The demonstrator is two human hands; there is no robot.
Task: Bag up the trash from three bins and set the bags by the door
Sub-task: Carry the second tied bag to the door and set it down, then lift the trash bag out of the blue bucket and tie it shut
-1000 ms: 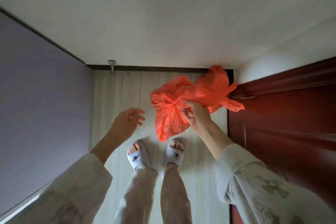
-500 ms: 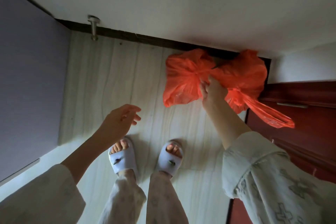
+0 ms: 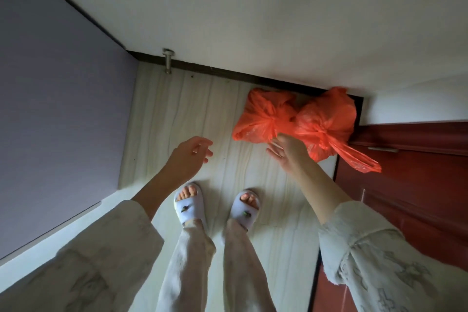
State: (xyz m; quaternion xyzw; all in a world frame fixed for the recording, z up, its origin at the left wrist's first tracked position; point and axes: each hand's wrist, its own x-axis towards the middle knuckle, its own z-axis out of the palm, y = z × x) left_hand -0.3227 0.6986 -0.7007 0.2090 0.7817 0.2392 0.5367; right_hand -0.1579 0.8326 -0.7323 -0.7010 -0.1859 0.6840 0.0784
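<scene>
Two knotted orange trash bags lie on the pale floor in the far corner beside the dark red door [image 3: 415,185]. The left bag [image 3: 263,116] and the right bag [image 3: 326,119] touch each other, and a loose handle of the right one trails onto the door. My right hand [image 3: 291,152] hovers just in front of the bags with its fingers spread and nothing in it; its fingertips are at the left bag's lower edge. My left hand [image 3: 188,157] hangs in the air to the left, fingers relaxed and empty.
A metal door stopper [image 3: 167,61] sticks up from the floor by the dark baseboard at the back. A lilac wall [image 3: 58,109] runs along the left. My feet in white slippers [image 3: 190,206] stand on the floor behind the bags.
My right hand lowered the orange bags into the corner by the door, let go of them and drew back a little. The left hand stayed empty in the air.
</scene>
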